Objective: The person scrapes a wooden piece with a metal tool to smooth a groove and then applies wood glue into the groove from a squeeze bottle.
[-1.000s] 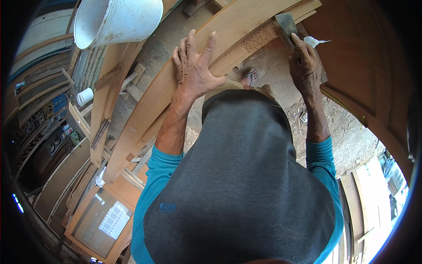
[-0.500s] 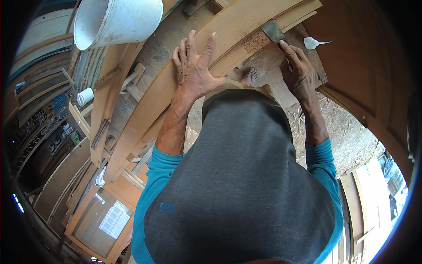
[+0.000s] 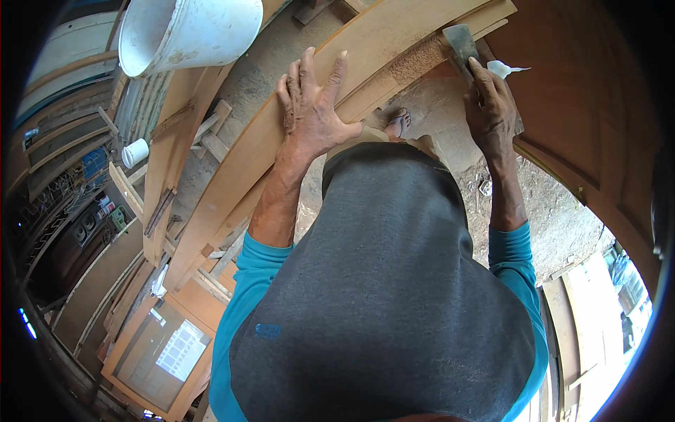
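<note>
Looks partway: brown crumbs (image 3: 416, 62) cover part of 1 wood strip (image 3: 360, 105) beside the long plank (image 3: 387, 36), lower-left stretch bare; left hand (image 3: 313, 105) splayed on plank, right hand (image 3: 490, 112) gripping scraper (image 3: 461, 41) by the crumbs' upper-right end, can't tell what remains.

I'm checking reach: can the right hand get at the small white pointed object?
Probably yes: the white object lies beside the right hand, but that hand holds a flat grey-bladed tool.

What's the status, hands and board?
Left hand spread over wide board, gripping nothing. Right hand holding scraper. Brown dust on narrow plank alongside wide board.
</note>
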Tool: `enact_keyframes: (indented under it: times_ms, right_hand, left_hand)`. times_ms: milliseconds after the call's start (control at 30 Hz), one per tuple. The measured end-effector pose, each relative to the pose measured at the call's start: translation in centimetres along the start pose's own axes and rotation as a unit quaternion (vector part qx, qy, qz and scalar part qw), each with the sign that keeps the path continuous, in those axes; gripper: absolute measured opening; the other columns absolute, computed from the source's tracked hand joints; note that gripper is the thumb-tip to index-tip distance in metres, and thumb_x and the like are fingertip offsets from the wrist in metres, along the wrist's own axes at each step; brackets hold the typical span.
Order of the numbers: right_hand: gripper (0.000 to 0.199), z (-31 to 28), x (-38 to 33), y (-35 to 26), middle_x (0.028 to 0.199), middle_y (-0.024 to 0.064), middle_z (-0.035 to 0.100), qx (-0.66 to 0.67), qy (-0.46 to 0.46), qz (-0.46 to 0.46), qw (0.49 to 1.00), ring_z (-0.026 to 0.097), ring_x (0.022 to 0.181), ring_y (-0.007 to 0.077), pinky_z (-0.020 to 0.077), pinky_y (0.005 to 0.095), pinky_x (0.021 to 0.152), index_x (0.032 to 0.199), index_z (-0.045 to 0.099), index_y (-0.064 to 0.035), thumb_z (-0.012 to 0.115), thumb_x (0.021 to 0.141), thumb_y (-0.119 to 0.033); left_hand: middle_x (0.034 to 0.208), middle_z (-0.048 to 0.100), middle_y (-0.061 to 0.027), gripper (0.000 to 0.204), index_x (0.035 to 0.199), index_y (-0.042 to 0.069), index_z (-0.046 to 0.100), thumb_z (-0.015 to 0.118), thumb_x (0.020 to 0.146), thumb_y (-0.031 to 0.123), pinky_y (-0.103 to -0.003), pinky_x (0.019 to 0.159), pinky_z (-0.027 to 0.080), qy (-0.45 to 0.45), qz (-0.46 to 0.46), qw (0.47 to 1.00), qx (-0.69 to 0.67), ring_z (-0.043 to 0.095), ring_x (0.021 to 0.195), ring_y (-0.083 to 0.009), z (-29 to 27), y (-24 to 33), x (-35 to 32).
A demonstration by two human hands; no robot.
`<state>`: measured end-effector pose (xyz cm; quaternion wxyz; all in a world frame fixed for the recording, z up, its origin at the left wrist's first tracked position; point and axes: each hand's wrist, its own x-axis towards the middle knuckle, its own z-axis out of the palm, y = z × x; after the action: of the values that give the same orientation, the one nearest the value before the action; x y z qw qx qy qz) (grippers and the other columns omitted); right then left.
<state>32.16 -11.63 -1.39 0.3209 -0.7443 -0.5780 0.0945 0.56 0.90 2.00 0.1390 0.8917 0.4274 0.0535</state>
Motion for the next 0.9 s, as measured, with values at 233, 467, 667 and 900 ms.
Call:
enact_keyframes:
  times_ms: [233, 467, 667, 900]
  right_hand:
    - [0.056, 0.7, -0.7, -0.8, 0.125, 0.0099, 0.075, 0.005, -0.026, -0.018, 0.999, 0.077, 0.105, 0.0325, 0.0639, 0.0431, 0.085, 0.147, 0.07, -0.0208, 0.074, 0.095, -0.001]
    - [0.056, 0.4, 0.3, -0.1, 0.125, 0.0107, 0.075, -0.011, -0.015, 0.036, 0.999, 0.077, 0.105, 0.0337, 0.0636, 0.0443, 0.086, 0.149, 0.069, -0.0201, 0.073, 0.096, -0.002]
    - [0.058, 1.0, -0.2, -0.3, 0.125, 0.011, 0.074, 0.0, 0.006, -0.046, 0.999, 0.077, 0.102, 0.0331, 0.0635, 0.0441, 0.087, 0.151, 0.068, -0.0191, 0.073, 0.095, -0.001]
    - [0.059, 0.5, 0.0, 0.1, 0.125, 0.0113, 0.074, 0.005, -0.007, 0.018, 1.0, 0.076, 0.102, 0.0317, 0.0634, 0.0443, 0.087, 0.152, 0.067, -0.0186, 0.073, 0.095, -0.001]
  left_hand:
    - [0.167, 0.03, -0.0298, 0.13, 0.173, 0.027, 0.04, 0.093, 0.056, 0.044, -0.071, 0.125, 0.025, -0.003, -0.001, 1.0, 0.0, 0.033, 0.152, -0.0509, -0.1, 0.0, 0.0]
    - [0.167, 0.03, -0.0297, 0.129, 0.173, 0.027, 0.041, 0.093, 0.056, 0.044, -0.071, 0.125, 0.025, -0.001, -0.003, 1.0, 0.004, 0.033, 0.152, -0.0509, -0.1, 0.0, 0.0]
    - [0.166, 0.031, -0.0298, 0.129, 0.173, 0.027, 0.041, 0.093, 0.055, 0.043, -0.07, 0.124, 0.025, 0.004, 0.002, 1.0, 0.003, 0.034, 0.151, -0.0506, 0.1, 0.0, 0.0]
    - [0.166, 0.031, -0.0297, 0.131, 0.173, 0.028, 0.041, 0.094, 0.054, 0.043, -0.071, 0.124, 0.024, 0.0, -0.002, 1.0, -0.001, 0.034, 0.151, -0.0506, -0.1, 0.0, 0.0]
